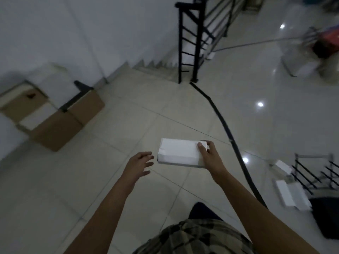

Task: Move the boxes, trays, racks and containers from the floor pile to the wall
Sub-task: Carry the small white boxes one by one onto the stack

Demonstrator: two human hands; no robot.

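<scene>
A flat white box [178,152] hangs in the air in front of me, above the tiled floor. My right hand [209,156] grips its right end, thumb on top. My left hand [140,163] is just left of the box with fingers spread, a small gap from its edge, holding nothing. By the white wall at the left stand brown cardboard boxes [60,125] with a black object [78,96] lying on top. At the right edge lie white boxes [291,196] and a black wire rack [315,173] on the floor.
A black stair railing [189,43] stands ahead by descending steps. A black cable [225,132] runs across the floor from the railing toward my right side. Blurred clutter [311,52] sits far right. A dark item [328,217] lies at the right edge.
</scene>
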